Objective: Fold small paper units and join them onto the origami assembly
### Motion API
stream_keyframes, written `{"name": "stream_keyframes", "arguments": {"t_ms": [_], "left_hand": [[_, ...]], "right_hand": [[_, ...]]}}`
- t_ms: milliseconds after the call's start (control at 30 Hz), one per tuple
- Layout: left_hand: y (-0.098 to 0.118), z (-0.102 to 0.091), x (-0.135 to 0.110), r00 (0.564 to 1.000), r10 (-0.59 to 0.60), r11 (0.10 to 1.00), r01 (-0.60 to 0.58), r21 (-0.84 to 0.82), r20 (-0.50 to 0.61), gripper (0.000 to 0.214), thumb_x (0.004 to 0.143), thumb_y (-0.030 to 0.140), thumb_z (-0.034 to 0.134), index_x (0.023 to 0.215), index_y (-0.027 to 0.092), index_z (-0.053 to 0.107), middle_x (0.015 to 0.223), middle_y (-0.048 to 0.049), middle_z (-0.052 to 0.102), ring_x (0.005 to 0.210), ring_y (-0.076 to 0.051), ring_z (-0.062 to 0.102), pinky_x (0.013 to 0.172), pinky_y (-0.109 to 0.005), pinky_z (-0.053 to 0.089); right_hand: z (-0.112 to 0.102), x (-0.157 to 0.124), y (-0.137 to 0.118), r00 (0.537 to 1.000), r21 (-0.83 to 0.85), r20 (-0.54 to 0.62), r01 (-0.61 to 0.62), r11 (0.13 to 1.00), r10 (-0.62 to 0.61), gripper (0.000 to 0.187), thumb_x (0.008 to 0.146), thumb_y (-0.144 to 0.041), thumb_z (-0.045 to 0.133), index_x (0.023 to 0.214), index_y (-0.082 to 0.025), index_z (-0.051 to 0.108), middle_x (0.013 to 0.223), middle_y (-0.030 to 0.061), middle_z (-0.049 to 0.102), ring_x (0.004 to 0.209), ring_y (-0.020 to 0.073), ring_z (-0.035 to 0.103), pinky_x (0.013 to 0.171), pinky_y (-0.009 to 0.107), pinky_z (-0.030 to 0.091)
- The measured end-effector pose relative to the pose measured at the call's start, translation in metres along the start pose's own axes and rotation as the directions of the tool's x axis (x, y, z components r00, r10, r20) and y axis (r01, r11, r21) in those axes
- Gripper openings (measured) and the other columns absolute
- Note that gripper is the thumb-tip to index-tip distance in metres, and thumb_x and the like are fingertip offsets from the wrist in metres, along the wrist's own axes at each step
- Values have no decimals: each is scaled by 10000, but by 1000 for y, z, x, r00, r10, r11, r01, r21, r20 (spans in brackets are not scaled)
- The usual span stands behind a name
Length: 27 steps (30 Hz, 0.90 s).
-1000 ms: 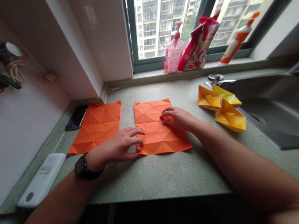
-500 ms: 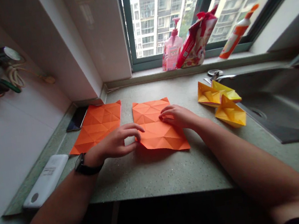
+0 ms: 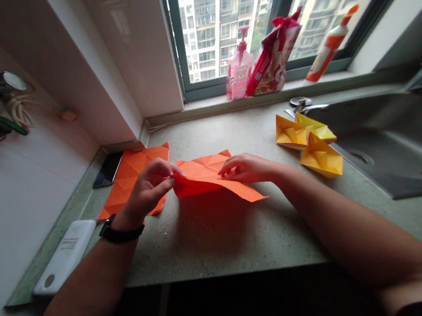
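Speckled surface [image 3: 269, 238] runs under a window [image 3: 199, 34], steel sink [image 3: 410, 151] set in at the right. Tall buildings [image 3: 215, 47] show outside. Work is mid-surface: one creased orange sheet [image 3: 204, 168], right in front of us, between our hands. Its near side is bowed up off the surface with a reddish shadow under it; near right corner sticks out toward the sink side.

Our left hand [image 3: 151, 187]: thumb and fingers closed on the sheet's left edge, pinching it and holding it up. Black watch [image 3: 123, 234] on that wrist. Our right hand [image 3: 249, 167]: fingers curled, tips touching the top face on the right side; we can't tell whether they grip the paper or only press on it.

Left of that we have a second creased sheet [image 3: 124, 183], also orange, lying on the surface, partly hidden behind the left hand. Dark phone [image 3: 107, 170] sits just beside its far left corner. White slab-shaped device [image 3: 66, 257] lies nearer us, beside the left forearm.

Right side: three folded yellow paper pieces [image 3: 315, 155] clustered by the sink's left rim, well apart from our right hand. On the sill [image 3: 207, 104]: pink pump bottle [image 3: 239, 75], red bag [image 3: 273, 60] just beside it, orange-and-white bottle [image 3: 328, 53] farther right.
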<state>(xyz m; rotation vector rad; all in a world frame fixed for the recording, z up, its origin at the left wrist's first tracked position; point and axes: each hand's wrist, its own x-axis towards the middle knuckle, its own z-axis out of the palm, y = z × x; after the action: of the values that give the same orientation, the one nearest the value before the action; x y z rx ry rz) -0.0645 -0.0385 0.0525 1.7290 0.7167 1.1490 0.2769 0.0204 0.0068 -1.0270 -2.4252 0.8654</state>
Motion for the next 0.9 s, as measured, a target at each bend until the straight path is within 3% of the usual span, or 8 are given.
{"name": "stream_keyframes", "arguments": {"t_ms": [133,267,367,467,600,667,733,900], "left_hand": [[-18,-1,8,952,44,997,-26,66,-301,270,925,392,813,939,232,596,916,0,660,791,-134,665,681,-244,591],[-41,-5,15,899,-17,983,96,158,-439,211,956,366,752,996,229,597,912,5,633,751,-126,654,622,-229,572],[-50,-6,16,882,58,951,93,294,-468,225,969,322,723,1138,238,599,1136,-50,673,999,-186,715,814,-325,645],[-47,-4,13,866,318,824,-52,564,-385,318,980,255,709,1274,253,587,1316,-85,653,1264,-246,656,1078,-464,595],[-39,9,8,890,457,530,-266,805,-7,207,1038,221,648,1243,251,656,1353,-81,665,1345,-277,614,1217,-540,494],[-42,17,7,925,347,463,-316,828,158,254,1064,245,617,1314,241,664,1439,-103,649,1418,-302,578,1252,-557,465],[-50,25,8,952,189,445,-303,842,243,370,1076,300,604,1435,210,623,1546,-148,593,1488,-339,527,1280,-592,431],[-65,37,6,936,-80,490,-261,832,342,461,1043,414,672,1450,200,635,1630,-174,536,1526,-380,490,1261,-617,439]], "right_hand": [[1,2,-2,984,312,-83,-121,942,155,648,953,-802,557,992,-226,853,1004,87,825,944,277,750,886,423,594],[1,3,-3,960,573,-176,-80,816,218,1034,858,-1052,228,1163,-254,810,1158,126,818,1186,347,736,1058,529,558],[-3,4,-4,933,548,-280,-37,836,225,965,894,-1007,305,1377,-270,698,1261,135,780,1200,344,725,1033,546,575],[-3,4,-7,830,321,-533,17,947,166,732,947,-773,601,1475,-266,605,1313,145,738,1200,334,706,1013,541,586],[5,-1,-26,581,-224,-793,3,975,-184,400,999,-443,647,1358,-269,685,1308,138,716,1277,343,650,1107,582,528],[14,-3,-38,616,-416,-707,37,909,-349,261,1031,-329,606,1257,-306,735,1248,93,743,1274,315,654,1136,566,514],[26,-3,-47,707,-515,-550,132,847,-444,269,1045,-261,589,1247,-326,755,1229,64,764,1257,282,665,1118,522,534],[52,9,-38,902,-543,-271,146,827,-337,411,1064,-335,600,1459,-255,677,1475,124,688,1414,306,586,1197,543,494]]}}
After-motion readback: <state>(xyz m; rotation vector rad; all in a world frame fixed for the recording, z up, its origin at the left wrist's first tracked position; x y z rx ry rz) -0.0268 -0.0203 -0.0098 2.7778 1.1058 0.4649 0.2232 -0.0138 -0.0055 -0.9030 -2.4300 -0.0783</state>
